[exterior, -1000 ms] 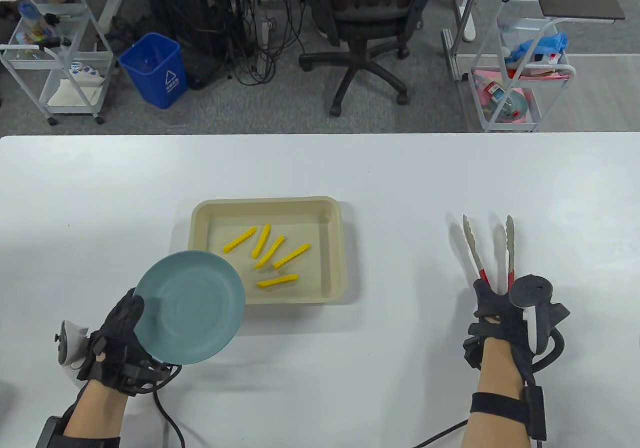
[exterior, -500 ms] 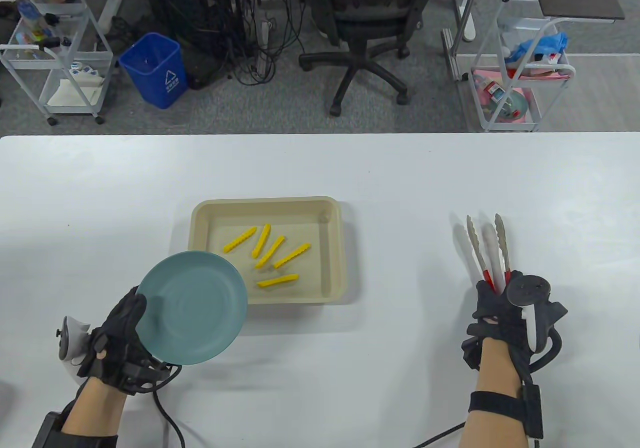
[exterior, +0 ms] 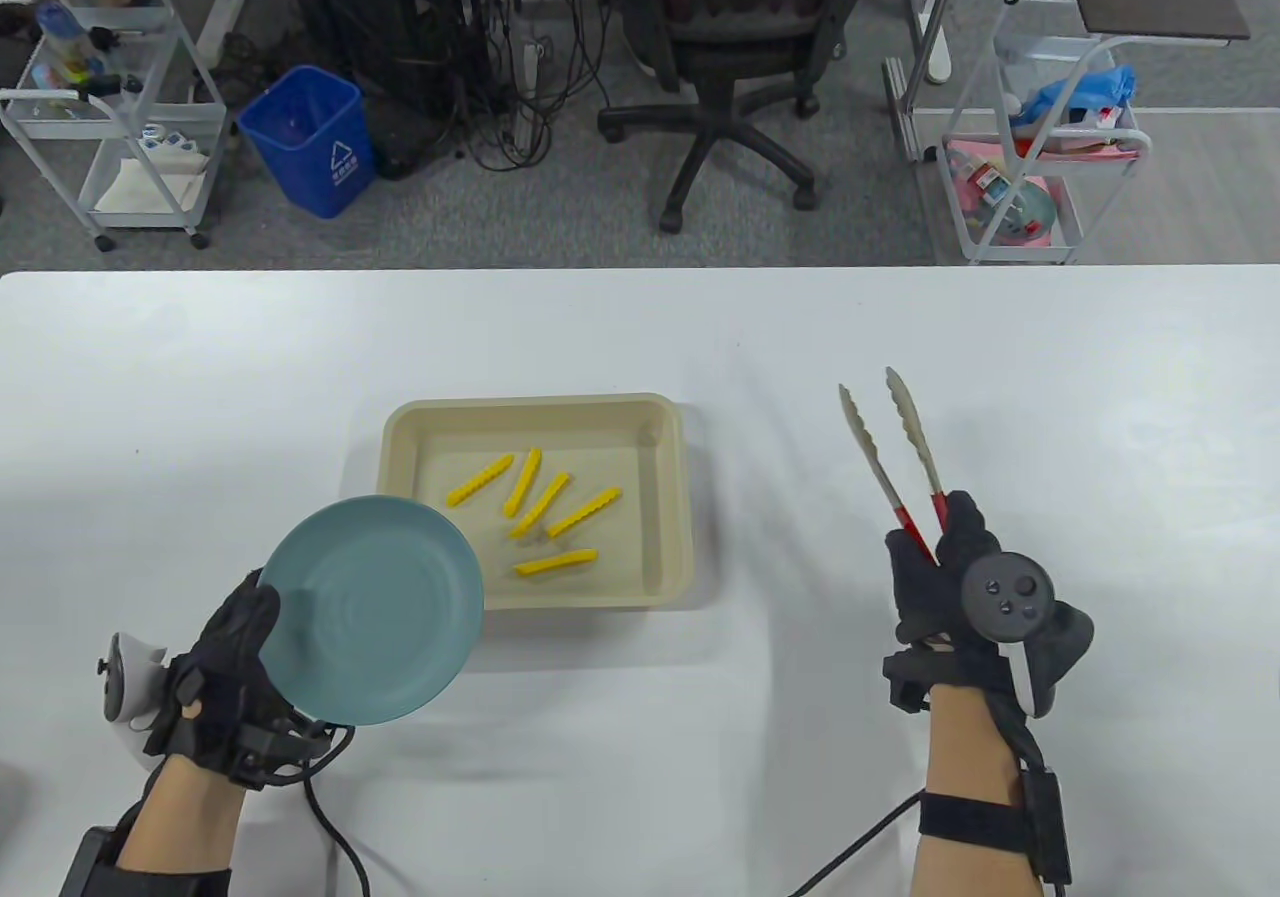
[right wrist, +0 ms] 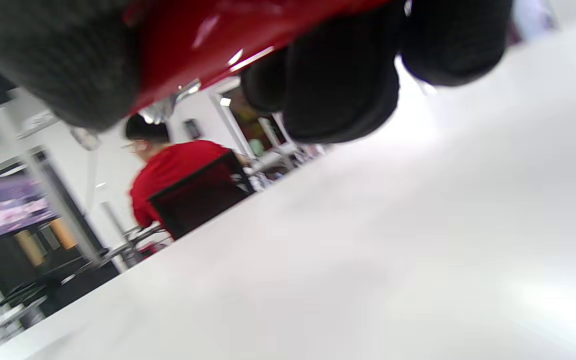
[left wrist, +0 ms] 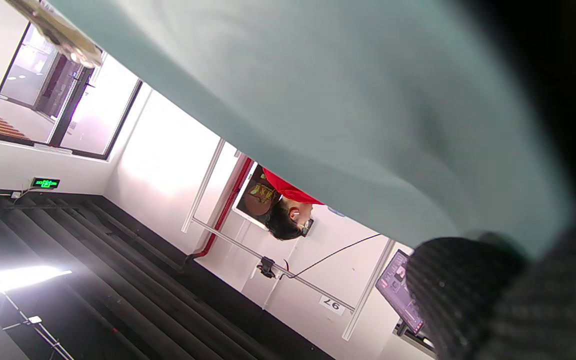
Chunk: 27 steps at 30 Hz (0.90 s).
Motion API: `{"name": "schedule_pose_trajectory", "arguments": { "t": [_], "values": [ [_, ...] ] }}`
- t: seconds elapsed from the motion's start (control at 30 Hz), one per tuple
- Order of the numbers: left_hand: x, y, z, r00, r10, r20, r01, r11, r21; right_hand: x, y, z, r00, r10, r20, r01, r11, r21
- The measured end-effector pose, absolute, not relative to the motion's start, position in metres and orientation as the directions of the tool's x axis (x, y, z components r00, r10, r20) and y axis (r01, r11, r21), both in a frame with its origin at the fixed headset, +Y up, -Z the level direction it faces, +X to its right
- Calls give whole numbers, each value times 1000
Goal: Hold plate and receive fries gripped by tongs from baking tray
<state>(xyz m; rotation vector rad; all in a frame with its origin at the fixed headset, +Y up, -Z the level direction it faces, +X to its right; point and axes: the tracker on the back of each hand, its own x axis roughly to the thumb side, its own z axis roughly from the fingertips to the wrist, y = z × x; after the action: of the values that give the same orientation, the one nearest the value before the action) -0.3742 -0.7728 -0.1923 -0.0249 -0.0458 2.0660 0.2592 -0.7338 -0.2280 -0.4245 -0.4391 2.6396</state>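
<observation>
My left hand [exterior: 225, 672] holds a blue-green plate [exterior: 372, 609] by its near-left rim, lifted and tilted just left of the beige baking tray [exterior: 682, 507]. The plate's underside fills the left wrist view [left wrist: 318, 100]. Several yellow crinkle fries [exterior: 555, 562] lie in the tray. My right hand [exterior: 950, 577] grips metal tongs [exterior: 890, 447] by their red handles, right of the tray, the tips apart and pointing away, raised off the table. The red handle shows in the right wrist view [right wrist: 248, 30].
The white table [exterior: 640, 337] extends all round the tray. Beyond its far edge stand an office chair [exterior: 740, 47], a blue bin [exterior: 310, 142] and two wire carts [exterior: 1030, 157].
My right hand has lifted the tongs off the table and carried them left and farther away, toward the tray. The plate has shifted slightly left.
</observation>
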Motion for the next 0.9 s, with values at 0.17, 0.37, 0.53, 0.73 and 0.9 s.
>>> {"name": "schedule_pose_trajectory", "arguments": {
  "t": [0.17, 0.37, 0.53, 0.73, 0.9],
  "values": [
    [-375, -773, -192, -476, 879, 10, -879, -476, -30, 204, -704, -226, -957, 287, 35, -279, -888, -365],
    [-375, -774, -191, -484, 875, 10, -875, -483, -27, 139, -686, -235, -963, 65, 263, -135, -957, -256],
    [-379, -778, -189, -509, 861, 4, -861, -509, 12, 101, -690, -255, -934, 20, 357, -57, -994, -94],
    [-380, -778, -192, -495, 869, -8, -869, -495, 20, 85, -700, -279, -914, 75, 398, -70, -997, 27],
    [-379, -777, -192, -491, 871, 0, -871, -491, -4, 89, -714, -283, -915, 72, 397, -49, -997, 67]
  ]
}}
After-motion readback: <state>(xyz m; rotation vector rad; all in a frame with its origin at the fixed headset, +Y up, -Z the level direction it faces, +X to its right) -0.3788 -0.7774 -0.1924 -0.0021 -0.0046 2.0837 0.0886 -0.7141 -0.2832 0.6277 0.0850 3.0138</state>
